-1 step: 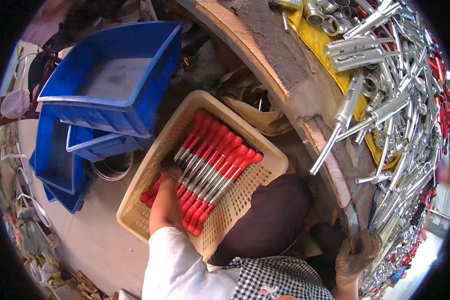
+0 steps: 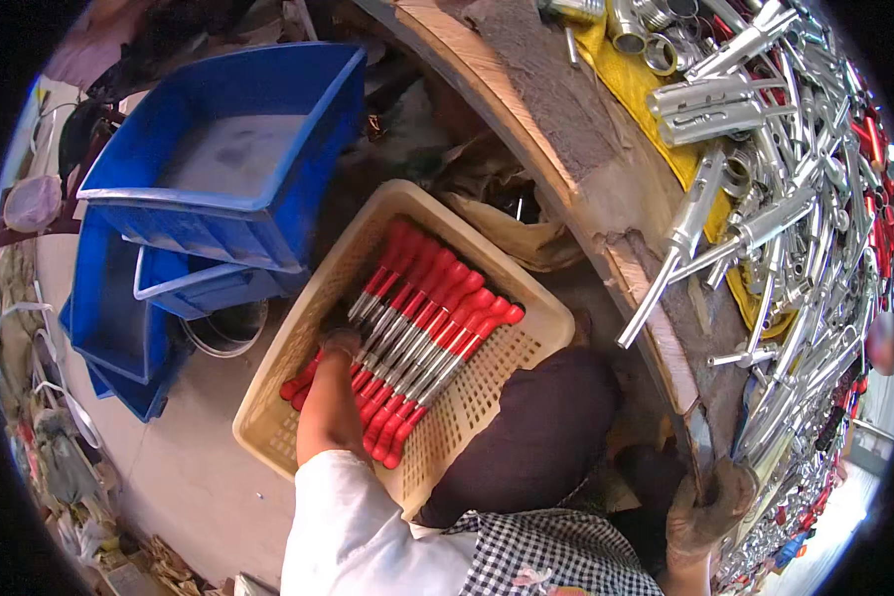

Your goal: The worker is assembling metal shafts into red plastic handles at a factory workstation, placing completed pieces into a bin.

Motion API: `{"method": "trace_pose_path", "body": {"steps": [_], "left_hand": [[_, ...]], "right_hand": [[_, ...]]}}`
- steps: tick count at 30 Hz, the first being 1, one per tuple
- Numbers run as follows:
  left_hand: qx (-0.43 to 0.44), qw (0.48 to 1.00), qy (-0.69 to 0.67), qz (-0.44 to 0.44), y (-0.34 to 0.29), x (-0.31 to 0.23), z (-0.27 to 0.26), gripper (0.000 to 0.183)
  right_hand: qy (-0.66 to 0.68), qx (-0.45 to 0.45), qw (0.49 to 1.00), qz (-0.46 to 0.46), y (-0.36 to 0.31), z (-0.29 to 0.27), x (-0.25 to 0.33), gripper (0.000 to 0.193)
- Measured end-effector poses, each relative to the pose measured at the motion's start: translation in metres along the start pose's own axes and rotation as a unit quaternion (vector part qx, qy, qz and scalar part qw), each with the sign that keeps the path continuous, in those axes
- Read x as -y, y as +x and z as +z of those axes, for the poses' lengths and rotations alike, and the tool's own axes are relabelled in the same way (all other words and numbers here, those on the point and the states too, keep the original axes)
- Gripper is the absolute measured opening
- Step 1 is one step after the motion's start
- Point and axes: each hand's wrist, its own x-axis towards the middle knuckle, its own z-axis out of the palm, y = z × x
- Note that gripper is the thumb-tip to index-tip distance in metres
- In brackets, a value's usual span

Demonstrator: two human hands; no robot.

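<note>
A cream perforated plastic basket [image 2: 258, 417] holds a row of silver rods with red grips [image 2: 422, 343] at both ends, lying side by side on a slant. My left hand [image 2: 342, 344] reaches down into the basket at the left side of the row, against the rods there. Its fingers are hidden, so what it holds cannot be made out. At the lower right my right hand [image 2: 710, 512] is closed round the edge of the worn wooden workbench [image 2: 656, 343], thumb on the near side.
Stacked blue plastic bins [image 2: 189, 204] stand left of the basket. Heaped silver metal tubes and fittings [image 2: 765, 219], some with red parts, cover the bench on a yellow cloth [image 2: 616, 74]. A crumpled brown sack [image 2: 517, 233] lies behind the basket. My dark-clad knee [image 2: 526, 427] presses close to it.
</note>
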Motion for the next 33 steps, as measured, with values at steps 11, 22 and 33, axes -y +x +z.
{"method": "trace_pose_path", "body": {"steps": [11, 22, 33], "left_hand": [[-0.168, 0.979, 0.04, -0.112, 0.021, -0.009, 0.036, 0.032], [-0.171, 0.969, -0.175, -0.033, -0.045, -0.063, -0.08, 0.067], [-0.043, 0.988, -0.006, -0.146, -0.021, -0.03, -0.054, 0.056]], "right_hand": [[0.017, 0.032, 0.999, 0.04, -0.005, 0.007, 0.0, 0.045], [0.03, -0.006, 0.999, 0.018, 0.0, 0.0, 0.0, 0.042], [0.05, -0.059, 0.996, 0.036, 0.009, 0.005, 0.008, 0.027]]}}
